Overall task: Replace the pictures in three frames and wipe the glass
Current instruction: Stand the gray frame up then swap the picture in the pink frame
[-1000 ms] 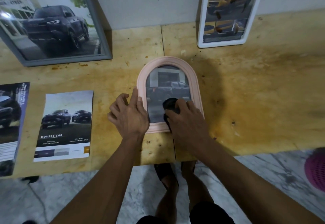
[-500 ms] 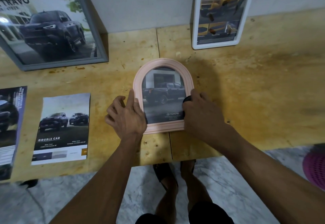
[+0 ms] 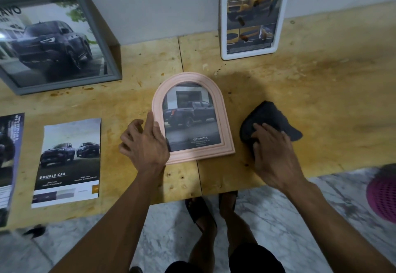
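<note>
The pink arched frame (image 3: 192, 118) lies flat near the surface's (image 3: 321, 93) front edge, steadied by the left hand (image 3: 145, 142), fingers spread along its left rim. The right hand (image 3: 274, 152) presses the dark cloth (image 3: 270, 120) down beside it, seemingly parking it, fingers fairly straight.

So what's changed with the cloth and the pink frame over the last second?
The right hand has carried the dark cloth off the glass and down onto the table, to the right of the pink arched frame, fingers resting on the cloth. The glass is now uncovered. The left hand stays pressed on the frame's left edge, and the frame lies flat in the same spot.
</note>
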The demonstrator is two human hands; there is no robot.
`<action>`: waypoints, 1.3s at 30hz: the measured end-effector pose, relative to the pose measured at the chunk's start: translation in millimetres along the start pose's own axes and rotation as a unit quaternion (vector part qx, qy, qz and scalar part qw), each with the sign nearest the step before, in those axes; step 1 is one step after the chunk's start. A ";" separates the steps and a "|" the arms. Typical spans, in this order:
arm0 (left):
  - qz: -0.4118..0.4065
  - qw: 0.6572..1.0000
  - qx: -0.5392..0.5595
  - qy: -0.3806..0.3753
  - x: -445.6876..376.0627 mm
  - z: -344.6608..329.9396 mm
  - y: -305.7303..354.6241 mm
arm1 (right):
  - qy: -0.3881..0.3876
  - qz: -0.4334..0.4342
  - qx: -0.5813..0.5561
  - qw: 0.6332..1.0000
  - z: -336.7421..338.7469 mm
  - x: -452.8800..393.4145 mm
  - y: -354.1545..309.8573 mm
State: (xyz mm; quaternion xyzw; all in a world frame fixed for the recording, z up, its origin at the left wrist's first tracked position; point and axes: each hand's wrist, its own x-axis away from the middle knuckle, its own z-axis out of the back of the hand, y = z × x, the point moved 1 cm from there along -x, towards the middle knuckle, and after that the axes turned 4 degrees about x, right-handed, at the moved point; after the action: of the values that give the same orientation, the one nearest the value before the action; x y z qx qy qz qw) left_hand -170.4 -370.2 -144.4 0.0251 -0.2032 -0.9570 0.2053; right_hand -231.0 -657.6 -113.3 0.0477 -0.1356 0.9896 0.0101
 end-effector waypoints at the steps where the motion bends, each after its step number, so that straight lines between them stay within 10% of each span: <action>1: -0.001 1.000 0.000 -0.002 -0.1 0.1 -0.1 | -0.005 0.007 -0.022 1.000 -2.5 7.6 0.4; 16: 0.024 0.999 0.029 -0.027 -0.6 8.4 8.5 | 0.079 -0.070 -0.087 0.991 18.5 -27.5 -36.5; 27: 0.103 0.985 0.129 -0.042 -5.7 19.3 28.5 | -0.022 -0.182 -0.235 0.955 -13.1 -70.8 -80.2; 39: 0.245 0.876 0.411 -0.063 -12.5 39.3 46.9 | -0.025 -0.309 -0.469 0.827 10.8 -70.0 -83.1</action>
State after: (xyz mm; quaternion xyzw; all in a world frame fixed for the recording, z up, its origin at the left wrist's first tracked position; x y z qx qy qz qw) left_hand -146.1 -389.4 -90.2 -0.0033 -0.5906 -0.7058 0.3912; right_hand -157.6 -580.9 -87.6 0.1016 -0.5616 0.7505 0.3332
